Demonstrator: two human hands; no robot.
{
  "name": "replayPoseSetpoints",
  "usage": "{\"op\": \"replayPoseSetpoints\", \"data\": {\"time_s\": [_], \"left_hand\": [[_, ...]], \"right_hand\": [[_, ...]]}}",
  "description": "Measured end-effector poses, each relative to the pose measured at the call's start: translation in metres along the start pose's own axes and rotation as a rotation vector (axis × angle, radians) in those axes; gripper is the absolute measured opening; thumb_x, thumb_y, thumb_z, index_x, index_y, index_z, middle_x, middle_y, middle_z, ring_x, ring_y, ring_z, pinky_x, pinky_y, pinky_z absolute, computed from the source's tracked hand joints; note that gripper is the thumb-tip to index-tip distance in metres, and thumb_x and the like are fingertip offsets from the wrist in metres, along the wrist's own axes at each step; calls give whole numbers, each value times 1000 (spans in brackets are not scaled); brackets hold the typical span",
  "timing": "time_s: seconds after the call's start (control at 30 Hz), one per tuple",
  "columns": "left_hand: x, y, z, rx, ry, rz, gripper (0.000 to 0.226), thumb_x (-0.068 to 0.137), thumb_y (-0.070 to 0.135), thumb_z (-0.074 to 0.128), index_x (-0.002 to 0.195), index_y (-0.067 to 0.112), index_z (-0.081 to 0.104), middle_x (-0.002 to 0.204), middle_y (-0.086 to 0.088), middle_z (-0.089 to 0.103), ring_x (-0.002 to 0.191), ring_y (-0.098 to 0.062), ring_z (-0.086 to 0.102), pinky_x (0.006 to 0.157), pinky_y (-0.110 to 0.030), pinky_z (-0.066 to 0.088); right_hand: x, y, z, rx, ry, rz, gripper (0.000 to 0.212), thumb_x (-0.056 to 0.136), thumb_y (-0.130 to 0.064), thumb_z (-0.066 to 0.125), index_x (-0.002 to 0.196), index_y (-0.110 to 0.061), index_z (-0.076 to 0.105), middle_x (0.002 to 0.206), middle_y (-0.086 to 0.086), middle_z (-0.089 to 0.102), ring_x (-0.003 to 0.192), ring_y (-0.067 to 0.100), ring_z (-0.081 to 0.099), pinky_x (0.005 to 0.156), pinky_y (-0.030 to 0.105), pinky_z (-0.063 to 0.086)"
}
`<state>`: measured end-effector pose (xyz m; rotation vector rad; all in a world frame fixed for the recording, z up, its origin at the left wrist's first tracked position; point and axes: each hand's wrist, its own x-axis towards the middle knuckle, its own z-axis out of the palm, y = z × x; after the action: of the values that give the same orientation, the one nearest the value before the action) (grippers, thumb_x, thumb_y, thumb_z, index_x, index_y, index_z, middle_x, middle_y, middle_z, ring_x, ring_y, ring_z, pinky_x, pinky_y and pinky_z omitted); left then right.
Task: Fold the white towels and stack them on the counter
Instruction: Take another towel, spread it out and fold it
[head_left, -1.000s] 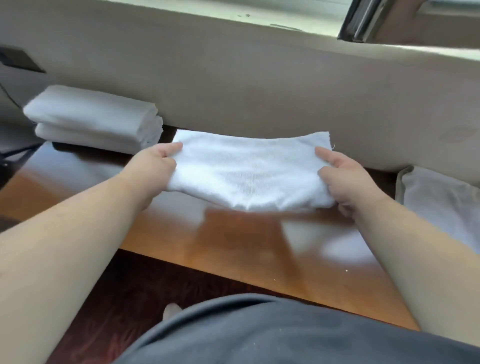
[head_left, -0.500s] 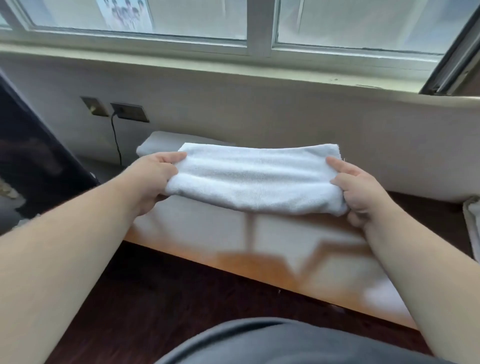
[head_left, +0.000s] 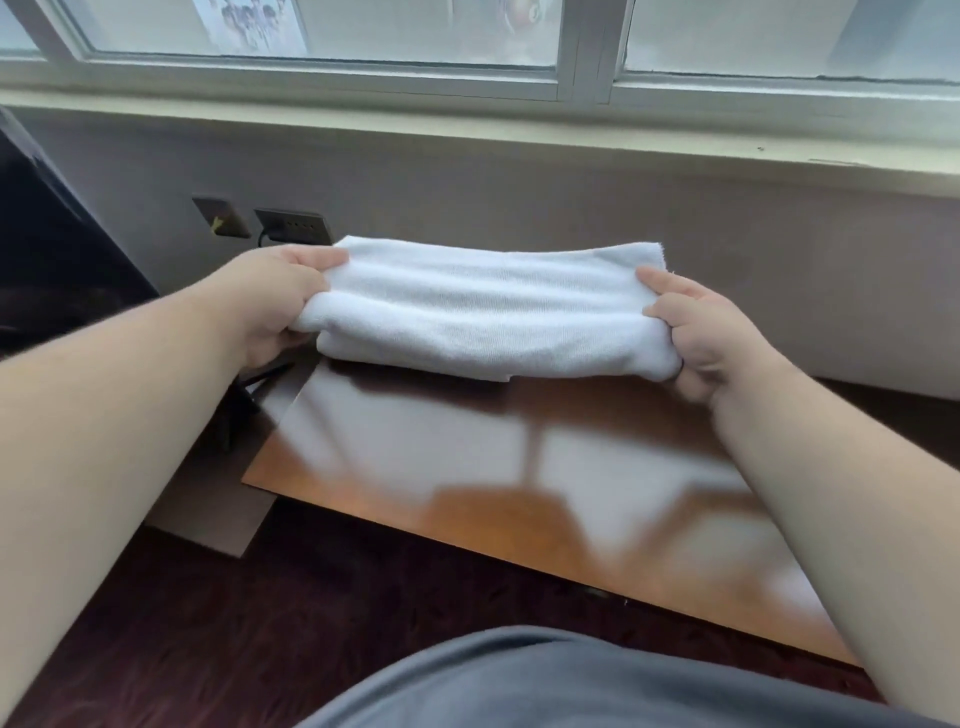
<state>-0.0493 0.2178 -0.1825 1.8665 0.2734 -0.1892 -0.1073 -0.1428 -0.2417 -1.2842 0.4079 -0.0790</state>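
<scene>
With left hand (head_left: 275, 306) and right hand (head_left: 696, 332) each gripping one end of the folded towel (head_left: 483, 312), held up above the far edge of the counter (head_left: 467, 467): keep it level, ends taut, lower squarely, release together.

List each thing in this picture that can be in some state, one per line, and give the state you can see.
white towel: folded, held up by both ends above the counter
left hand: grips the towel's left end
right hand: grips the towel's right end
counter: glossy, showing reflections
window: looks closed
wall socket: has a cable plugged in
</scene>
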Motion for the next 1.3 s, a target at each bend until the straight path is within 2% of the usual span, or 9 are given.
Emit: {"op": "replayPoseSetpoints", "data": {"time_s": [0.17,0.37,0.57,0.77,0.87,0.97,1.1,1.23,1.3], "left_hand": [[50,22,-17,29,52,18,44,90,2,44,107,35,68,93,-1,65,54,-9,54,45,-16,43],[120,21,-32,49,76,29,47,88,5,47,114,37,69,107,2,67,67,-11,62,54,-24,49],[200,-6,-44,126,4,68,51,88,2,45,126,30,65,110,2,66,68,-10,64,54,-21,50],[281,-32,-57,203,-122,77,50,87,7,46,125,35,63,118,8,66,86,-9,68,76,-27,53],[311,-44,-55,259,-186,69,54,83,11,46,127,38,61,125,12,63,108,-11,63,99,-35,49],[336,-59,-51,268,-221,63,55,84,10,45,130,36,59,129,10,61,115,-12,60,104,-36,44],[354,-79,-44,298,-253,73,53,86,13,43,133,36,57,130,10,59,116,-11,58,105,-31,42],[367,-98,-40,391,-263,59,53,88,19,38,132,45,54,112,9,60,81,-5,56,73,-18,44],[372,-110,-36,462,-281,43,52,91,18,37,135,41,53,109,6,61,77,-8,53,69,-20,42]], "right_hand": [[50,-24,40,51,-7,37,55,84,4,38,128,-17,64,123,12,62,103,30,69,87,51,57],[103,-31,73,40,-24,101,59,81,3,38,128,-20,65,125,8,61,98,26,72,72,37,59],[139,2,103,-106,16,101,64,79,1,38,132,-26,63,127,-2,61,104,21,70,84,40,59],[171,38,130,-196,100,99,68,78,2,39,141,-22,55,145,-3,51,132,17,49,109,37,43],[184,58,139,-246,159,128,72,75,-1,42,142,-23,53,144,-3,52,131,18,50,112,37,41],[193,76,146,-309,176,149,75,72,-2,43,144,-24,51,138,-5,57,124,16,55,107,34,45],[202,92,152,-474,180,179,79,71,-10,44,148,-28,44,143,-6,53,127,15,53,108,33,44],[210,109,154,-625,170,231,77,78,-5,43,151,-28,37,147,1,49,130,21,50,110,35,42],[214,115,156,-660,202,245,73,83,-3,43,151,-27,39,145,4,50,127,23,52,108,34,44]]}}
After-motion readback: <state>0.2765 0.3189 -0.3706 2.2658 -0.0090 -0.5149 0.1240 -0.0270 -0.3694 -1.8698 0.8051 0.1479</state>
